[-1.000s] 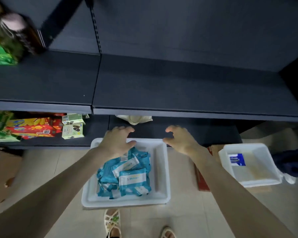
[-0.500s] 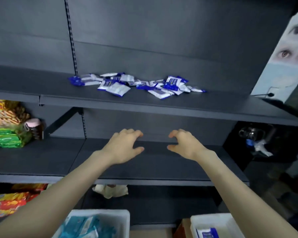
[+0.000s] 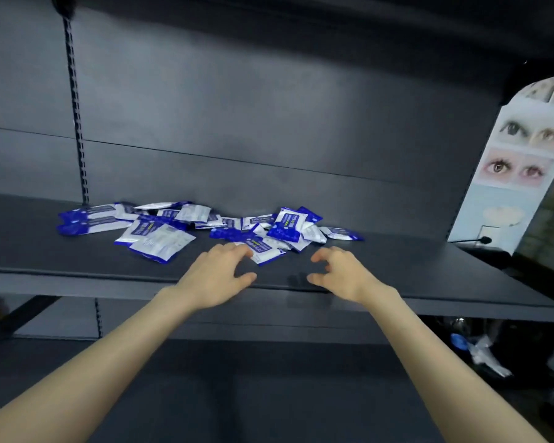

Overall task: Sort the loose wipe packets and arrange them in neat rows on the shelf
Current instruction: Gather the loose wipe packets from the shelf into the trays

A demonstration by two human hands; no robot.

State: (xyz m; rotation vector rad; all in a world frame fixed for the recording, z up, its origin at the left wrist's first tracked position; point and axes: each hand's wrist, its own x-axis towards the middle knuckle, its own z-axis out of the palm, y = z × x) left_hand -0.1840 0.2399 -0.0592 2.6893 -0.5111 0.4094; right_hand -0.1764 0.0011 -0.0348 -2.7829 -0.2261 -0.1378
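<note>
Both grips are released. The left hand hovers over the front part of the shelf with fingers loosely bent and thumb spread, holding nothing. The right hand is held the same way just beside it, a gap of bare shelf between the two.

The relation that matters is at the left fingertips. The nearest packet, white with a blue edge, lies flat just beyond them and a little to their right. Whether the fingers touch it cannot be told from the head view. It sits askew, its long side slanting across the shelf, square to neither the front edge nor the back panel. The left hand is clearly the nearer one. The right hand would have to reach forward and inward to meet it.

Further out, the wipe packets are strewn in a loose band toward the back of the same shelf, overlapping and pointing every way. One blue packet is propped up on the others above the nearest one, and a white packet lies forward on the left. No rows have been formed, so the sorting looks barely begun.

I judge the next move to be a short forward reach with the left hand to pinch the nearest packet and turn it square.
</note>
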